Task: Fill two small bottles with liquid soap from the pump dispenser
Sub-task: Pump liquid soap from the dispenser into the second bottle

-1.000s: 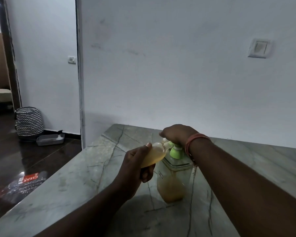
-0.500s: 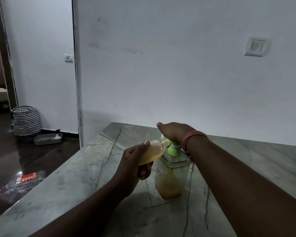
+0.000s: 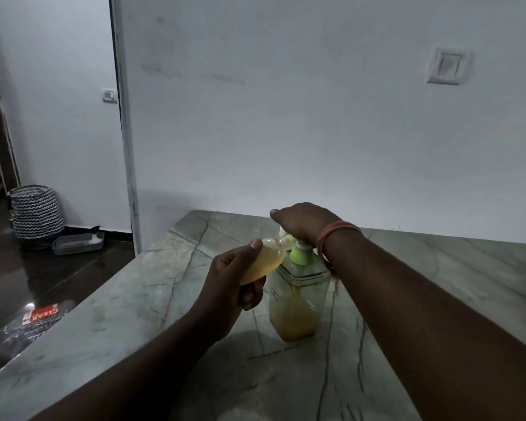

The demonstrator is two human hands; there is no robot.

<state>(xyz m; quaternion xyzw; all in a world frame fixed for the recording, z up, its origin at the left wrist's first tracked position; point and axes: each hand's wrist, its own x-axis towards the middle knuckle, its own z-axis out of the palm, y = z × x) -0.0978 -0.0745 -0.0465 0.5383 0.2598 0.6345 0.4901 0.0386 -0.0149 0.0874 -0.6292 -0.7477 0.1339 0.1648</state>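
Observation:
A clear square pump dispenser (image 3: 298,302) with a green collar stands on the grey marble counter (image 3: 164,299); amber soap fills its lower half. My right hand (image 3: 301,221) rests on top of the pump head, covering it, with red threads at the wrist. My left hand (image 3: 228,287) holds a small clear bottle (image 3: 266,259) tilted, its mouth up against the pump's spout. The small bottle is mostly full of amber soap. No second small bottle is in view.
A white wall with a switch plate (image 3: 447,65) rises behind the counter. To the left, past the counter's edge, lie a dark floor, a zigzag-patterned basket (image 3: 37,212), a grey tray (image 3: 78,243) and a plastic pack with a red label (image 3: 40,317).
My right hand has risen slightly with the pump head after being pressed lower. The small bottle stays at the spout. The camera has shifted a little.

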